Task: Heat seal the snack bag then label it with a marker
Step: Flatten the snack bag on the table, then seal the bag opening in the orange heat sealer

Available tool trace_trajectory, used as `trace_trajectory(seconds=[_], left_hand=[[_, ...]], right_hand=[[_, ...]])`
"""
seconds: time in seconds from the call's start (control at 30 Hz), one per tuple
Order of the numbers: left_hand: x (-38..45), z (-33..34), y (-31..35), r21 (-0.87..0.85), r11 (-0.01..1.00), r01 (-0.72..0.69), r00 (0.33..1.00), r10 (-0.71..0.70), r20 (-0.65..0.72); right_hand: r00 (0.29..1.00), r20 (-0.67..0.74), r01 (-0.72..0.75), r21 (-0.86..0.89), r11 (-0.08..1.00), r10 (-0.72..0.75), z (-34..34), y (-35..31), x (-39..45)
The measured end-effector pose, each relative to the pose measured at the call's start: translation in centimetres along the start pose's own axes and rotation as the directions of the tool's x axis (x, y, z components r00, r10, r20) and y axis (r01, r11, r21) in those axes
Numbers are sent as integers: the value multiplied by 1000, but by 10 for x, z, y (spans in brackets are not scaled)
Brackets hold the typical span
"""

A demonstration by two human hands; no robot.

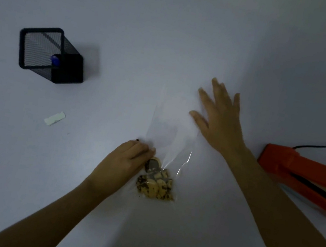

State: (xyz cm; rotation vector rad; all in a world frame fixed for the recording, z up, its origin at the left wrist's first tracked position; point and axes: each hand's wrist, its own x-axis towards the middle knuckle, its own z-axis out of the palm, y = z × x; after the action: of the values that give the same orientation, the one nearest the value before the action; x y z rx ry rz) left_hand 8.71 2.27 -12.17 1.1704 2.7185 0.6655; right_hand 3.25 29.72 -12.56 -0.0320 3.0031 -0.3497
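Both hands differ: left hand (129, 156) pinches the snack bag (165, 155) (clear, faint), right hand (219, 121) splayed flat.

The left hand (129, 156) is held curled with fingers (150, 150) pinched together, while the right hand (219, 119) is extended flat, palm down, fingers spread.

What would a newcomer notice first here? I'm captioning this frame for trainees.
The clear bag of cookies at centre, the left hand pinching its side and the right hand spread flat beside its top. Next, the orange sealer at the right edge. Then the black mesh cup, far left, holding a blue marker.
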Motion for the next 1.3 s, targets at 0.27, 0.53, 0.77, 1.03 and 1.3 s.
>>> trace_trajectory(seconds=[0.27,0.53,0.77,1.03,1.3], left_hand=[[17,0,25,-181,900,397,911,-410,-45],[23,3,32,-224,828,515,842,-537,-48],[26,-1,35,-365,707,605,753,-658,-27],[33,-31,54,-775,329,539,748,-610,262],[24,-23,146,-765,300,570,810,-362,461]], right_hand=[[805,234,-563,589,579,545,-17,-45,-59],[728,319,-602,721,343,607,-11,-72,-77],[784,334,-537,788,301,523,-8,-80,-87],[751,478,-507,860,-65,455,-53,-74,-135],[684,512,-551,829,-92,520,-90,-24,-234]])
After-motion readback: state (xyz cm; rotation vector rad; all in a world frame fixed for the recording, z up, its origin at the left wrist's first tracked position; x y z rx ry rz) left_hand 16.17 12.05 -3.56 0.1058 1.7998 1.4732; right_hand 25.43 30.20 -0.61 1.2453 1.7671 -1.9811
